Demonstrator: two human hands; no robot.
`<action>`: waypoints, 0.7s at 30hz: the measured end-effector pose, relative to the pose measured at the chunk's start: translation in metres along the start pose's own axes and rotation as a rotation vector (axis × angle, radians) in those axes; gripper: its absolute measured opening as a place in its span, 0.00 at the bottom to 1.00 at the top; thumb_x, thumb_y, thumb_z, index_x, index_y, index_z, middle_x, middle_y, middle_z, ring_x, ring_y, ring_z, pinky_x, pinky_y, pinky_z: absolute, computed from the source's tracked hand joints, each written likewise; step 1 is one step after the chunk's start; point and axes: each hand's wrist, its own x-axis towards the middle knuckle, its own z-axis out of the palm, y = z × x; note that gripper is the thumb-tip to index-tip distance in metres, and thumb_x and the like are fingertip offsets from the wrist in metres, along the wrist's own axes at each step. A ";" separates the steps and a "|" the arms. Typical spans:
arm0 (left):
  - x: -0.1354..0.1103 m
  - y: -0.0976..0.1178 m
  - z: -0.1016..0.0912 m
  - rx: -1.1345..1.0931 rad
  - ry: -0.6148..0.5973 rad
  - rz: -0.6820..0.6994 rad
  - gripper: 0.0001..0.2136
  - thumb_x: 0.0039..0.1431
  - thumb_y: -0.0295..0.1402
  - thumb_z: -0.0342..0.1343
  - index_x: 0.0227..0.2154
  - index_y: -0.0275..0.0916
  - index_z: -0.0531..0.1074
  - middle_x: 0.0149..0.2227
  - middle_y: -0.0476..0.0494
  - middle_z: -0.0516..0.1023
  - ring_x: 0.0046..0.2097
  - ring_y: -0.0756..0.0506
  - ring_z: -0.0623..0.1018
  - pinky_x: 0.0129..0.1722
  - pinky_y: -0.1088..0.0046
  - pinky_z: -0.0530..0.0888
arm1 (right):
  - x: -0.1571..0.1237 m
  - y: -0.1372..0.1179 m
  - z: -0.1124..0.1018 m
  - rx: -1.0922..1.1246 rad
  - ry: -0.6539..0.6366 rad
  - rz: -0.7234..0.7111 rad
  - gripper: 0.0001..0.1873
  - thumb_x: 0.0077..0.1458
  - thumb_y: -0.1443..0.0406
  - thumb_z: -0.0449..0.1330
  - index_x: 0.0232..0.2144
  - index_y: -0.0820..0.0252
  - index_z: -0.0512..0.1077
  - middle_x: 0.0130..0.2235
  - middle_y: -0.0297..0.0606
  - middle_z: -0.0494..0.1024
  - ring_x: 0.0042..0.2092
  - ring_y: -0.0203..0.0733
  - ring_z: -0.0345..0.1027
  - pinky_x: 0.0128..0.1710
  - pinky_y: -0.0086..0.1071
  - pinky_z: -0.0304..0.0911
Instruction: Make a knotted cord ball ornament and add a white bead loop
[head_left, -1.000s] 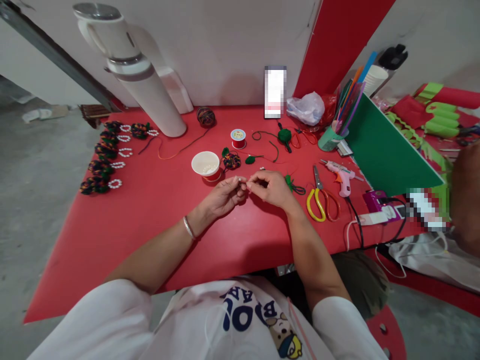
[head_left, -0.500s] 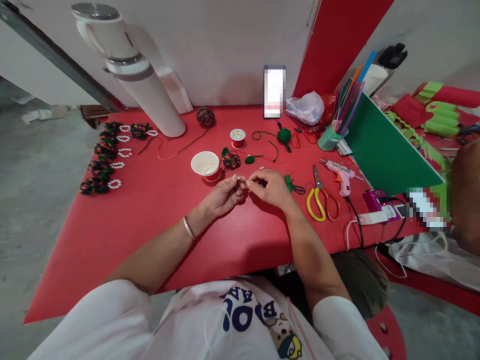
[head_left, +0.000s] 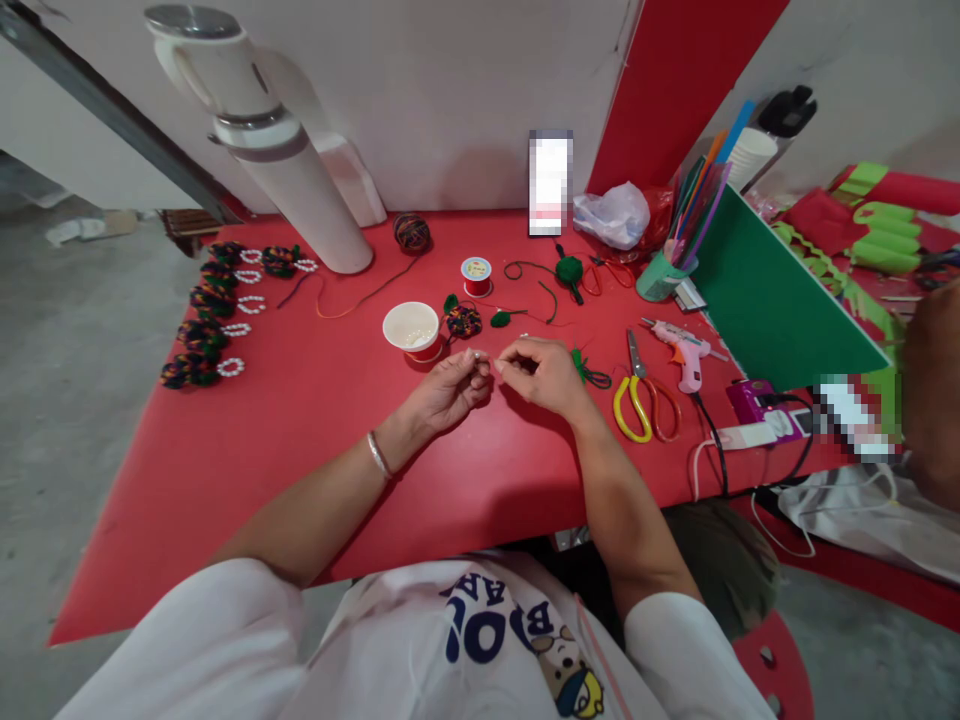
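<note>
My left hand (head_left: 448, 390) and my right hand (head_left: 546, 376) meet fingertip to fingertip over the red table (head_left: 300, 440). The left fingers pinch a small white bead (head_left: 475, 356). My right fingers are pinched too, on something too thin to make out. Just behind the hands stands a white cup of beads (head_left: 412, 331) and a multicoloured yarn flower (head_left: 463, 321). A red thread spool (head_left: 476, 276) sits farther back.
Several yarn flowers with bead loops (head_left: 204, 330) line the left side. Yellow scissors (head_left: 637, 395), a pink glue gun (head_left: 681, 350), a power strip (head_left: 757, 434) and cables lie right. A white jug (head_left: 262, 140), a phone (head_left: 550, 182) and a green pen cup (head_left: 660, 278) stand behind. Another person's arm (head_left: 934, 390) shows at far right.
</note>
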 end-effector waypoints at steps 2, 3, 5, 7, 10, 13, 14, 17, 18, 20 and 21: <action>0.000 0.000 0.000 -0.005 0.003 -0.011 0.14 0.52 0.38 0.75 0.33 0.33 0.80 0.26 0.49 0.77 0.23 0.55 0.69 0.21 0.79 0.66 | 0.000 0.000 0.000 0.005 0.005 -0.007 0.08 0.57 0.65 0.61 0.28 0.59 0.77 0.26 0.32 0.75 0.27 0.33 0.63 0.31 0.29 0.58; 0.000 0.000 0.001 -0.006 0.006 -0.015 0.14 0.53 0.38 0.74 0.33 0.33 0.80 0.26 0.49 0.77 0.23 0.55 0.68 0.21 0.79 0.66 | 0.000 0.000 0.000 0.002 0.007 -0.009 0.08 0.58 0.65 0.61 0.28 0.59 0.77 0.26 0.32 0.75 0.27 0.33 0.63 0.31 0.29 0.58; 0.000 0.001 0.001 -0.010 0.014 -0.022 0.14 0.53 0.39 0.74 0.33 0.33 0.80 0.26 0.49 0.77 0.23 0.55 0.68 0.21 0.79 0.66 | 0.000 -0.001 0.002 -0.011 0.013 -0.010 0.08 0.58 0.64 0.61 0.28 0.59 0.78 0.26 0.33 0.75 0.28 0.33 0.64 0.32 0.29 0.59; 0.000 0.001 0.002 -0.014 0.025 -0.022 0.14 0.53 0.39 0.74 0.33 0.34 0.80 0.26 0.49 0.78 0.23 0.55 0.68 0.21 0.79 0.65 | 0.000 -0.001 0.003 -0.030 0.018 -0.003 0.08 0.58 0.64 0.61 0.28 0.59 0.78 0.26 0.33 0.76 0.28 0.34 0.65 0.32 0.29 0.59; 0.001 0.000 0.002 -0.015 0.028 -0.018 0.15 0.50 0.39 0.76 0.33 0.34 0.80 0.27 0.49 0.78 0.23 0.55 0.68 0.21 0.80 0.65 | 0.000 -0.001 0.005 -0.047 0.022 -0.004 0.08 0.58 0.64 0.62 0.29 0.58 0.78 0.27 0.33 0.77 0.28 0.34 0.65 0.32 0.29 0.59; 0.001 0.000 0.001 -0.017 0.009 -0.007 0.18 0.46 0.40 0.78 0.34 0.34 0.81 0.27 0.49 0.78 0.23 0.55 0.68 0.21 0.80 0.66 | 0.000 0.000 0.006 -0.059 0.020 -0.011 0.08 0.58 0.65 0.62 0.29 0.58 0.78 0.28 0.34 0.78 0.29 0.34 0.65 0.33 0.29 0.59; 0.001 0.000 0.000 -0.017 0.002 -0.004 0.19 0.45 0.40 0.78 0.34 0.33 0.81 0.27 0.49 0.78 0.23 0.55 0.68 0.21 0.80 0.66 | 0.001 0.000 0.007 -0.066 0.016 -0.008 0.08 0.58 0.65 0.62 0.29 0.58 0.78 0.28 0.34 0.78 0.29 0.35 0.66 0.33 0.29 0.59; 0.002 -0.001 -0.002 -0.007 -0.003 -0.004 0.18 0.46 0.40 0.77 0.34 0.33 0.80 0.26 0.49 0.77 0.24 0.55 0.68 0.21 0.80 0.66 | 0.001 0.002 0.008 -0.078 0.009 -0.008 0.07 0.58 0.65 0.62 0.29 0.58 0.78 0.27 0.33 0.78 0.29 0.35 0.66 0.33 0.30 0.59; 0.002 -0.001 -0.002 -0.002 -0.002 -0.007 0.18 0.48 0.40 0.77 0.34 0.33 0.80 0.26 0.49 0.76 0.23 0.55 0.68 0.21 0.79 0.66 | 0.001 0.003 0.009 -0.076 0.014 -0.014 0.07 0.58 0.65 0.62 0.29 0.58 0.78 0.27 0.33 0.77 0.29 0.35 0.66 0.33 0.30 0.59; 0.002 -0.001 -0.003 0.003 0.000 -0.010 0.17 0.49 0.40 0.76 0.34 0.34 0.80 0.25 0.50 0.76 0.23 0.55 0.68 0.21 0.79 0.66 | 0.001 0.004 0.010 -0.069 0.020 -0.029 0.07 0.58 0.65 0.62 0.28 0.58 0.78 0.26 0.33 0.77 0.29 0.35 0.65 0.33 0.30 0.59; 0.002 -0.001 -0.002 0.003 0.000 -0.010 0.17 0.49 0.40 0.76 0.34 0.34 0.80 0.25 0.50 0.75 0.23 0.55 0.68 0.21 0.80 0.66 | 0.001 0.004 0.010 -0.066 0.019 -0.034 0.07 0.58 0.65 0.62 0.28 0.58 0.78 0.26 0.33 0.77 0.29 0.35 0.65 0.33 0.30 0.59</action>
